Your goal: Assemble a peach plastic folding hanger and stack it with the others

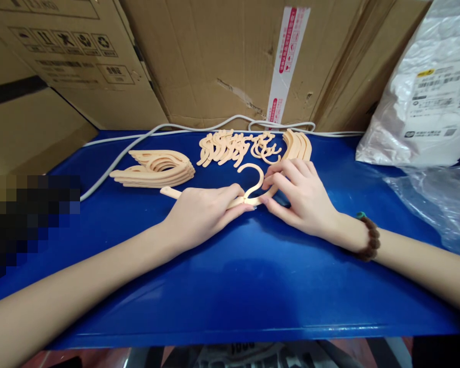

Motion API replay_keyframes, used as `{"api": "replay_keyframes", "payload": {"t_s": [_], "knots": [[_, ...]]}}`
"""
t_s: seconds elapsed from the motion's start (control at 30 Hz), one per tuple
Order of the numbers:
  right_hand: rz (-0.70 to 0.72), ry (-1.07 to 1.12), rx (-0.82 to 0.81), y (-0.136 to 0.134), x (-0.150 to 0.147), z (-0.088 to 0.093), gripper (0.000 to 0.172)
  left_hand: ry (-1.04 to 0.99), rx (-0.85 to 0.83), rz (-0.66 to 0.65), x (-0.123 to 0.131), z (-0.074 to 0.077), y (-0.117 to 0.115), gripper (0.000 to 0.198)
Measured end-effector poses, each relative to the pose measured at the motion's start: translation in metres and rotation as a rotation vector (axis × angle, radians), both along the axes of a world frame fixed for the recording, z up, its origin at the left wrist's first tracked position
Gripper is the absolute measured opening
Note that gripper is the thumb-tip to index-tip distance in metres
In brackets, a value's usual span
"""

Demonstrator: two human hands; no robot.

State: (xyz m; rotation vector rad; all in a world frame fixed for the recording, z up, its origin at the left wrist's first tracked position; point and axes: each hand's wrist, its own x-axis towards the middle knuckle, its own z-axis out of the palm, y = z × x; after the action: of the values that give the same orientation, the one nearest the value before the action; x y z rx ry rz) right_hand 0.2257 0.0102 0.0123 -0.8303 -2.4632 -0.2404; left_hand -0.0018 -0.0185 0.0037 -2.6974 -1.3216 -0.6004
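Note:
A beige clothes hanger is held between both hands, just above the blue table, its hook pointing up. My left hand is closed around the hanger's left arm, thumb and forefinger near the centre joint; the arm's tip sticks out on the far left. Fingers of my right hand pinch the right arm beside the hook and cover much of it. Behind the left hand lies a stack of beige hangers. Beyond the hook are a heap of short curved beige pieces, loose hooks and a stack of curved arms.
The blue table carries a white cable along its back and left. Cardboard boxes stand behind it. At the right are a white plastic parcel and a clear plastic bag.

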Motion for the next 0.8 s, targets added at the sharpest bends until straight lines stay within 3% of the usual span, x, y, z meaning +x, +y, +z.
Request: {"api": "replay_keyframes", "payload": {"t_s": [0.13,0.3,0.6,0.8], "knots": [[0.017,0.101,0.061,-0.0024,0.0013,0.0018,0.006,0.037,-0.023,0.062,-0.0005,0.0007,0.0015,0.037],[0.093,0.07,-0.095,-0.0038,0.0015,-0.0017,0.009,0.084,-0.036,0.117,-0.0012,0.0019,0.0027,0.032],[0.051,0.034,-0.261,-0.0018,0.0009,-0.0073,0.015,0.089,-0.063,0.094,0.0007,0.0023,0.0013,0.036],[0.036,0.015,-0.288,-0.0013,0.0017,-0.0068,0.018,0.099,0.011,0.057,0.0018,-0.0012,-0.0002,0.038]]}}
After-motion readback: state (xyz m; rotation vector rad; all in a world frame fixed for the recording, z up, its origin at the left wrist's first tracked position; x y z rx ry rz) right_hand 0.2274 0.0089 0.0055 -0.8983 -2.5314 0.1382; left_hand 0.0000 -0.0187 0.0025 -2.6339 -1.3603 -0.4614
